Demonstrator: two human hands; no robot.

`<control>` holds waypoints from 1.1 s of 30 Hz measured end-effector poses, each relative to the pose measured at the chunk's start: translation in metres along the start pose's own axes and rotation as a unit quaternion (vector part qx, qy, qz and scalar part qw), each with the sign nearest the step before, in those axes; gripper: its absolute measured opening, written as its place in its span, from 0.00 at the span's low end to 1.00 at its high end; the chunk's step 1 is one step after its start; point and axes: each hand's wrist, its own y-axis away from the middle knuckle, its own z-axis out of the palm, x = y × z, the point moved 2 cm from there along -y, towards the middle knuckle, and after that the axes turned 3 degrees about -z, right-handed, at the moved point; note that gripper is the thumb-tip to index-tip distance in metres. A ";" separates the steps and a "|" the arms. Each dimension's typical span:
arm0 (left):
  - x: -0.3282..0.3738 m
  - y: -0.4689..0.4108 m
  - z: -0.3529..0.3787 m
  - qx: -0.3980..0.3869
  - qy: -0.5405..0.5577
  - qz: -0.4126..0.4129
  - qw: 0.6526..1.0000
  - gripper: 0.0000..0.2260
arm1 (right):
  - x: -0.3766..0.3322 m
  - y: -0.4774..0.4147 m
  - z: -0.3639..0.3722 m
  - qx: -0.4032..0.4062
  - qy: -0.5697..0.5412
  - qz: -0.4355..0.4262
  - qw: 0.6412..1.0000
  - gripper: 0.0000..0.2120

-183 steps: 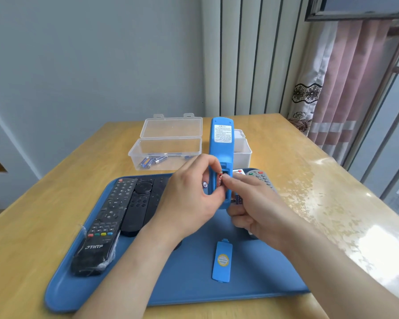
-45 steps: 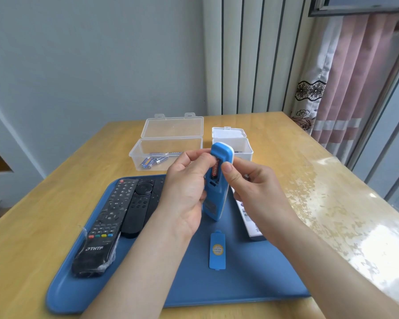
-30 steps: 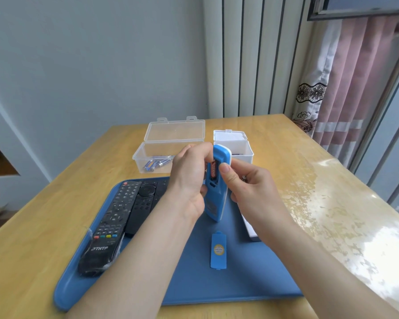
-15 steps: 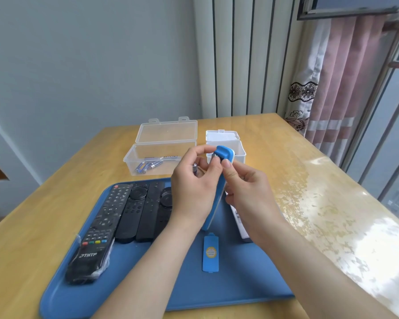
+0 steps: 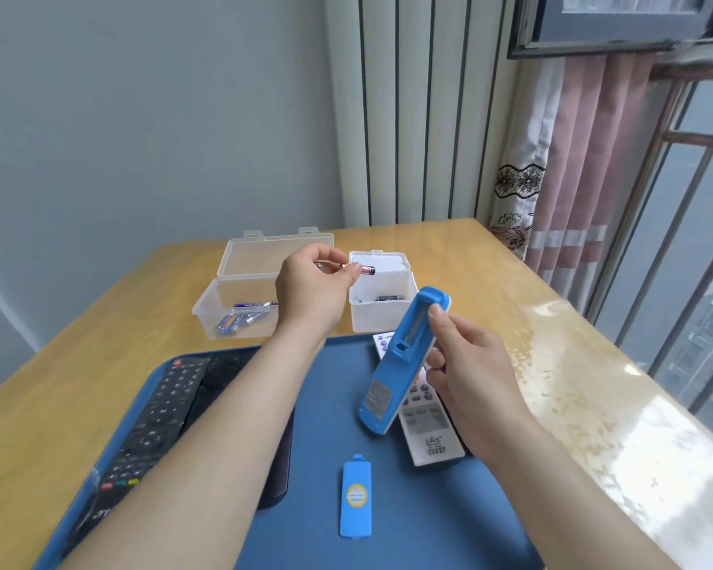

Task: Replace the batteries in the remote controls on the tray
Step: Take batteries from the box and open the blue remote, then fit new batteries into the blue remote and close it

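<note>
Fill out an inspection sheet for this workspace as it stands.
Surface: wooden table with a blue tray on it.
Job's things: blue remote, back open, held over the tray; its cover lies on the tray, as do black remotes and a white remote.
Clutter: clear box, lid open, batteries inside; white box with a dark battery inside.
Hands: left hand pinches a battery; right hand grips the blue remote.
Cables: nothing seen.
Surroundings: grey wall, pink curtain, window on the right.
</note>
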 end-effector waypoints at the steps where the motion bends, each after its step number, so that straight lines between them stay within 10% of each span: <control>1: 0.001 -0.008 0.009 -0.011 -0.031 0.002 0.999 0.07 | 0.000 0.000 0.000 -0.003 0.007 0.003 1.000 0.13; 6: -0.010 -0.019 0.027 -0.064 -0.169 -0.010 0.983 0.06 | 0.003 -0.005 -0.002 -0.007 0.016 0.009 1.000 0.13; 15: -0.012 0.089 -0.018 -0.284 -0.098 0.020 0.954 0.18 | -0.003 0.001 0.006 -0.069 -0.195 0.063 0.976 0.14; 20: -0.019 0.100 -0.031 -0.260 0.056 -0.061 0.962 0.19 | -0.004 0.006 0.006 -0.019 -0.117 0.049 0.992 0.06; 33: -0.018 0.103 -0.037 -0.205 -0.030 -0.049 0.977 0.15 | -0.029 0.008 -0.009 0.004 -0.059 -0.129 0.990 0.09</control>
